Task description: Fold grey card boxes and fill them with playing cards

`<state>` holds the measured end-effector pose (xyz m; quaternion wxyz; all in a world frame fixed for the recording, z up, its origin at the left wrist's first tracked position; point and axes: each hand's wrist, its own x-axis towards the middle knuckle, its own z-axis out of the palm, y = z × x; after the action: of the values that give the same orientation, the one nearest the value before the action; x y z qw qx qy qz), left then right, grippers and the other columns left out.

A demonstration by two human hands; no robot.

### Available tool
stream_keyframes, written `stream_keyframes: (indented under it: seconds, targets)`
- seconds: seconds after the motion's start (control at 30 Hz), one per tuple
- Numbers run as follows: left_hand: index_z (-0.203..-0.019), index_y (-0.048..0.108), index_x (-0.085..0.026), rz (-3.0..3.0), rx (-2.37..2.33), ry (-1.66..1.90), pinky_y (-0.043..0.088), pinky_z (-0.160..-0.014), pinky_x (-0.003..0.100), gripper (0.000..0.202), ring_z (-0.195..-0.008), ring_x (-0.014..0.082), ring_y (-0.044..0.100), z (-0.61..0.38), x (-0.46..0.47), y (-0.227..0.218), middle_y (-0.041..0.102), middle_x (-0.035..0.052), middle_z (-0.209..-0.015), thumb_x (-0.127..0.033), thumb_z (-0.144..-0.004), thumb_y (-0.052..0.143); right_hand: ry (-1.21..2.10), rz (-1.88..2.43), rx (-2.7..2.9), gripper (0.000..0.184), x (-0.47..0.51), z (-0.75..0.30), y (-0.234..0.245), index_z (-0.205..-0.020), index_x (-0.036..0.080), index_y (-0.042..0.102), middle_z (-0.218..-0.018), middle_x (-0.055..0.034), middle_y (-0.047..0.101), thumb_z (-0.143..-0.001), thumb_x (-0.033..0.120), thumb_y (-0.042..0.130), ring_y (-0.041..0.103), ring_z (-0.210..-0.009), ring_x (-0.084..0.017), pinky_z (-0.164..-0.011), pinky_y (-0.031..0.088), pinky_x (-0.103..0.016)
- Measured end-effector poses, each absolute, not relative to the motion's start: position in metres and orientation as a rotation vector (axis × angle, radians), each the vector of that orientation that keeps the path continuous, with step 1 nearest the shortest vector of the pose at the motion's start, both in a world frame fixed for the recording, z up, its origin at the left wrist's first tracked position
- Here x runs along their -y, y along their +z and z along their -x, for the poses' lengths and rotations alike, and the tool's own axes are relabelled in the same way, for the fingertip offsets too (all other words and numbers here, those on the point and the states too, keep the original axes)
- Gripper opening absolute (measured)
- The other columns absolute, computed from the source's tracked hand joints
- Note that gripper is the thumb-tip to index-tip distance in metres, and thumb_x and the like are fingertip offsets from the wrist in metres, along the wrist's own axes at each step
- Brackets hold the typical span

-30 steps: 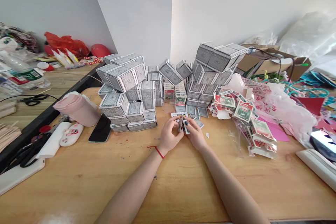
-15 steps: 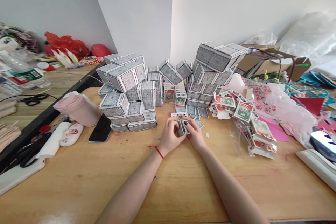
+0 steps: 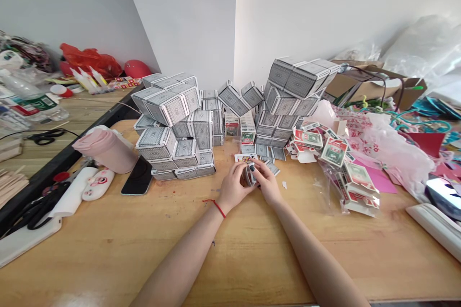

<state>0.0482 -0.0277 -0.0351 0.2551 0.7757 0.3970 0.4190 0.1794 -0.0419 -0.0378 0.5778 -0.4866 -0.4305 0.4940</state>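
Observation:
My left hand [image 3: 233, 187] and my right hand [image 3: 265, 183] meet at the middle of the wooden table [image 3: 230, 249], fingers curled round a small stack of playing cards [image 3: 249, 175] held between them. A red string circles my left wrist. A face-up card [image 3: 245, 157] and several loose grey-backed cards [image 3: 269, 154] lie just beyond my fingers. Tall piles of grey patterned card decks [image 3: 173, 124] rise left and right [image 3: 291, 91] behind the hands.
A clear bag of flat red-and-green card boxes [image 3: 338, 163] lies at the right, with pink plastic bags [image 3: 389, 148] behind. A pink bottle [image 3: 104, 147], a black phone [image 3: 138, 177] and scissors [image 3: 34, 211] sit at the left. A white tray [image 3: 435, 230] is at the far right.
Both hands have closed in tighter around the card stack and shifted it slightly; the arms have hardly moved.

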Motion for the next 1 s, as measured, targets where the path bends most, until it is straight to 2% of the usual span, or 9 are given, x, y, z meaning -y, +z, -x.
stream_keyframes:
  seconds: [0.27, 0.47, 0.67, 1.0]
  targets:
    - [-0.112, 0.045, -0.022, -2.079, -1.099, 1.111, 0.044, -0.086, 0.037, 0.049, -0.104, 0.0223, 0.051, -0.0489, 0.0287, -0.0346, 0.052, 0.0067, -0.109, -0.025, -0.068, 0.065, 1.162, 1.127, 0.976, 0.04, 0.0413, -0.1809, -0.0412, -0.109, 0.024, 0.057, -0.102, -0.0031, 0.061, -0.071, 0.037, 0.062, 0.056, -0.087, -0.019, -0.073, 0.045, -0.029]
    - [-0.115, 0.044, -0.023, -2.1, -1.089, 1.086, 0.045, -0.086, 0.038, 0.05, -0.104, 0.023, 0.051, -0.0489, 0.0277, -0.0358, 0.051, 0.0075, -0.111, -0.025, -0.069, 0.065, 1.139, 1.148, 0.986, 0.04, 0.0411, -0.182, -0.0419, -0.109, 0.024, 0.058, -0.097, -0.0031, 0.062, -0.072, 0.039, 0.06, 0.056, -0.077, -0.017, -0.062, 0.045, -0.027]
    - [-0.117, 0.043, -0.022, -2.098, -1.098, 1.058, 0.043, -0.09, 0.036, 0.054, -0.106, 0.0214, 0.049, -0.0488, 0.0274, -0.0374, 0.05, 0.0068, -0.112, -0.021, -0.068, 0.065, 1.146, 1.144, 1.05, 0.041, 0.0397, -0.1832, -0.0435, -0.109, 0.024, 0.059, -0.102, -0.0037, 0.062, -0.071, 0.039, 0.061, 0.058, -0.088, -0.019, -0.072, 0.046, -0.029]
    - [-0.117, 0.044, -0.019, -2.084, -1.002, 1.105, 0.041, -0.094, 0.04, 0.054, -0.11, 0.023, 0.047, -0.0477, 0.0269, -0.0369, 0.048, 0.0093, -0.115, -0.025, -0.068, 0.065, 1.078, 1.191, 1.116, 0.043, 0.0389, -0.181, -0.0437, -0.11, 0.021, 0.057, -0.097, -0.0045, 0.063, -0.07, 0.039, 0.062, 0.059, -0.084, -0.018, -0.076, 0.046, -0.03]
